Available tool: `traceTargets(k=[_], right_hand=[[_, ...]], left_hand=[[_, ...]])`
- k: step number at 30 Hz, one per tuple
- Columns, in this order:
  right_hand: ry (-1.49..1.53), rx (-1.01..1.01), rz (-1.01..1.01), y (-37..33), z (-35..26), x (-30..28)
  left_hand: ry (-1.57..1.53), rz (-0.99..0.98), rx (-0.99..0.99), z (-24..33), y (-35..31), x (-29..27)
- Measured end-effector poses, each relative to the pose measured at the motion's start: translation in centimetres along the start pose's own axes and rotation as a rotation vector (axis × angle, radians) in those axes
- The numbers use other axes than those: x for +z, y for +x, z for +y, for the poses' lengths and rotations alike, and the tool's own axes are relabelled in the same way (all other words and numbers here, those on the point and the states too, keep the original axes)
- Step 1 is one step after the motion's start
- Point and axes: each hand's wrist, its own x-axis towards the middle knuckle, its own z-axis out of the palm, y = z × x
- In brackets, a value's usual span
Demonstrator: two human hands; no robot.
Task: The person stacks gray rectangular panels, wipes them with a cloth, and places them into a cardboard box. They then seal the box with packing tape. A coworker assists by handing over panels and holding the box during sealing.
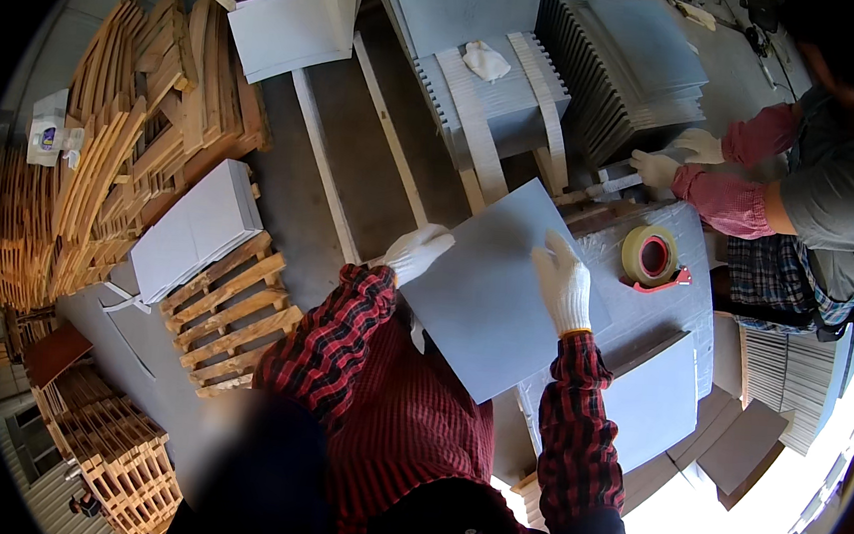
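A smooth grey rectangular panel (490, 292) lies at a slant in front of my body, its near corner over my lap. My left hand (416, 254), in a white knit glove, is closed on the panel's left edge. Against its right edge is my gloved right hand (561, 283), fingers long and pointing away from me, so that the panel is held between both hands. What the thumbs do underneath is hidden. Right of my right hand, a roll of tape (651, 256) with a red dispenser rests on a film-wrapped grey surface (598, 255).
Beyond the panel stand stacked grey sheets (644, 53) and a strapped block (510, 103) with a white cloth. A co-worker's gloved hands (671, 161) work at the far right. Wooden pallets (233, 312) and timber (158, 115) occupy the left. A pale sheet (652, 405) lies near my right forearm.
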Motion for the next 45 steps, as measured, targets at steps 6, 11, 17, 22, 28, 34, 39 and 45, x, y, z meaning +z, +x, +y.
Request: traceTargets(k=[6,11,17,22,28,34,39,45], right_hand=[[0.090,-0.052,0.050,7.2,-2.3,1.8],[-0.024,-0.086,0.073,13.0,-5.9,3.7],[-0.472,-0.275,0.129,23.4,-7.4,10.0],[-0.679,-0.424,0.172,35.1,-9.7,15.8],[-0.665,-0.145,0.101,40.1,-8.0,18.3],[-0.181,-0.156,0.272,26.4,-11.3,10.5],[-0.459,-0.428,0.311,5.2,-8.7,4.4],[-0.188,-0.572,-0.030,-7.0,-5.2,13.6]], left_hand=[[-0.242,-0.151,-0.241,-3.0,-0.2,-2.7],[-1.100,-0.226,-0.265,-9.3,-1.9,-1.4],[-1.279,-0.234,-0.342,-12.0,-1.6,1.9],[-1.024,-0.448,-0.346,-10.2,-2.2,-1.0],[-1.031,-0.573,-0.390,-9.7,-1.3,-2.6],[-1.082,-0.489,-0.364,-8.9,-1.5,-2.3],[-1.151,-0.404,-0.452,-9.0,-1.8,-0.6],[-1.358,-0.252,-0.258,-8.4,-2.7,0.8]])
